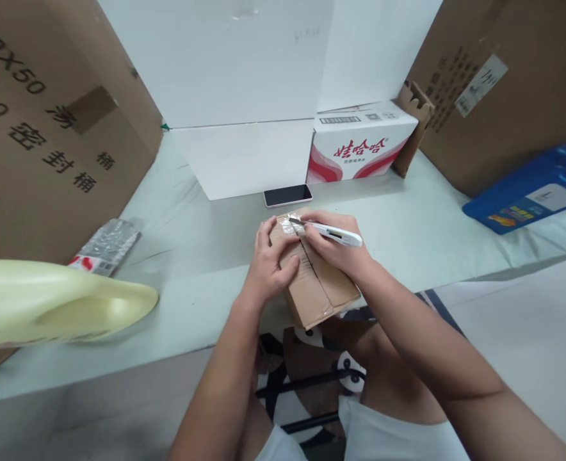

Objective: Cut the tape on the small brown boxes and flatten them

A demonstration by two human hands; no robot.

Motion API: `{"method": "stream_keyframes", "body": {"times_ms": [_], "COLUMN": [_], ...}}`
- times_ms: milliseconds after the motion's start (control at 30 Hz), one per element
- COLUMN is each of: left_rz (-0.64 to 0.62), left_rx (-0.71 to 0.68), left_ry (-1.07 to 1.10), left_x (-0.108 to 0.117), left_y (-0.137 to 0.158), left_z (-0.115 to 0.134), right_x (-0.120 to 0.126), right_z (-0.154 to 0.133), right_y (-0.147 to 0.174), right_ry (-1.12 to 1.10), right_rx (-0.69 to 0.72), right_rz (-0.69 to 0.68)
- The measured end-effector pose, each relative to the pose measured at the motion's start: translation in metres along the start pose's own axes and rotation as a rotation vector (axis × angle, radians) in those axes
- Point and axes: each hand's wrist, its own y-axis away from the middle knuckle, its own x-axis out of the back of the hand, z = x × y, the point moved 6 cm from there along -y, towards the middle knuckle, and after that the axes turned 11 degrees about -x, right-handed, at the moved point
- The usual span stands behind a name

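A small brown cardboard box [314, 296] sits at the table's front edge, its top seam running lengthwise. Across the far end of that seam lies clear, crinkled tape [289, 224]. My left hand [269, 264] grips the box from the left, fingers bent over its top. In my right hand [343, 251] is a white utility knife [337, 234], held like a pen. Its dark blade points left and touches or nearly touches the tape; how deep it sits I cannot tell. Just beyond the box lies a phone [288, 196] with a dark screen.
White board panels [254, 157] and a white-and-red carton [355, 150] stand at the back. Large cardboard boxes flank the table [182, 256]. A pale yellow bottle [62, 304] and a silvery packet [113, 240] are at left, a blue bottle [523, 192] at right.
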Motion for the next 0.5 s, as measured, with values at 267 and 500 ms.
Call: {"method": "stream_keyframes", "body": {"times_ms": [267,500], "left_rz": [0.008,0.13], "left_rx": [-0.002,0.03], "left_ry": [0.02,0.053], "left_x": [-0.0007,-0.0069], "left_y": [0.0012,0.0092], "left_z": [-0.0009,-0.0064], "right_x": [-0.0063,-0.0082], "right_z": [0.0043,0.0027], "right_y": [0.0,0.0003], "right_ry": [0.098,0.161], "right_rx": [0.021,0.012], "right_rz": [0.007,-0.027]}}
